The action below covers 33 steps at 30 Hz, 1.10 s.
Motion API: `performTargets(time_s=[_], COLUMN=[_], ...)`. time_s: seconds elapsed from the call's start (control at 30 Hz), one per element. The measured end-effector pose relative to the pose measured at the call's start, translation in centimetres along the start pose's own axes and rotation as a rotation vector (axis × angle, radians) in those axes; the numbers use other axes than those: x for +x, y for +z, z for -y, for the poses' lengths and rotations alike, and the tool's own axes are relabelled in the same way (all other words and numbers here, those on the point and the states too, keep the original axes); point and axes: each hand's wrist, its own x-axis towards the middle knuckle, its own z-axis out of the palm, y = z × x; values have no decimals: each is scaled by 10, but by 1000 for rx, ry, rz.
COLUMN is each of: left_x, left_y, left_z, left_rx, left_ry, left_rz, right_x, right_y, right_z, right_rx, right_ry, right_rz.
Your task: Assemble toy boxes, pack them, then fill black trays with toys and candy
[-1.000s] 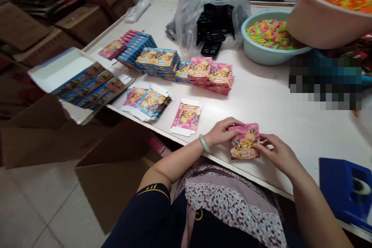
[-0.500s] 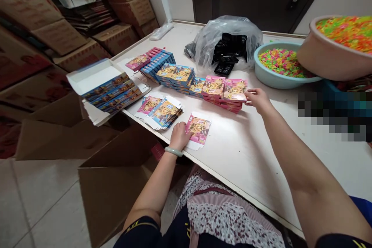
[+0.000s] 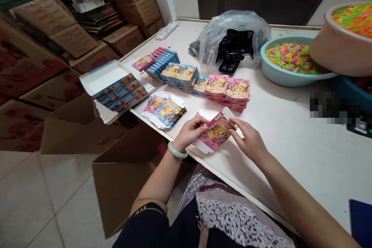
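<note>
Between my two hands is a pink printed carton [image 3: 216,131], tilted just above the table near its front edge, with white end flaps showing. My left hand [image 3: 192,131] pinches its left side, thumb on the printed face. My right hand [image 3: 247,137] grips the right side with thumb and fingers. To the left lies a pile of flat blue and pink cartons [image 3: 168,111]. Behind the hands stand stacks of made-up pink boxes [image 3: 236,90] and blue boxes [image 3: 180,75].
A display box [image 3: 116,89] filled with blue boxes sits at the table's left edge, above open brown cartons [image 3: 122,186]. Farther back are a clear plastic bag [image 3: 209,42] of black trays, a light blue basin [image 3: 287,79] of colourful small pieces and a pink tub [image 3: 328,54].
My right hand has come from the pink stack back towards me and grips the carton. My left hand has lifted the carton from the table and tilted it.
</note>
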Motion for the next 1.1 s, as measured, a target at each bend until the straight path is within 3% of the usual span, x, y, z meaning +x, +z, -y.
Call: performTargets(time_s=[0.1, 0.27, 0.37, 0.5, 0.57, 0.67, 0.73, 0.8, 0.87, 0.93, 1.03, 1.1], left_x=[6, 6, 1, 1, 4, 8, 9, 7, 3, 0, -3, -5], left_y=[26, 70, 97, 116, 116, 114, 117, 123, 130, 134, 134, 132], left_z=[-6, 10, 19, 26, 29, 34, 40, 47, 52, 55, 54, 52], left_rx=[141, 485, 666, 680, 544, 210, -29, -228, -359, -403, -283, -144], left_ry=[183, 539, 645, 540, 430, 244, 101, -49, -154, -147, 25, 96], left_rz=[85, 119, 174, 232, 203, 67, 42, 109, 218, 318, 410, 489], right_x=[0, -15, -30, -47, -57, -74, -85, -94, -103, -113, -132, -144], right_y=[0, -33, -50, -60, -61, -60, -56, -52, -49, -48, -50, -53], right_z=[-3, -22, -27, -23, -17, -9, -10, -16, -23, -28, -28, -25], right_rx=[74, 329, 441, 409, 211, -53, 36, 238, 364, 354, 220, 157], right_ry=[220, 543, 665, 628, 508, 390, 465, 570, 612, 600, 554, 535], right_rz=[-93, 158, 140, 124, -44, -385, -367, -266, -264, -340, -422, -384])
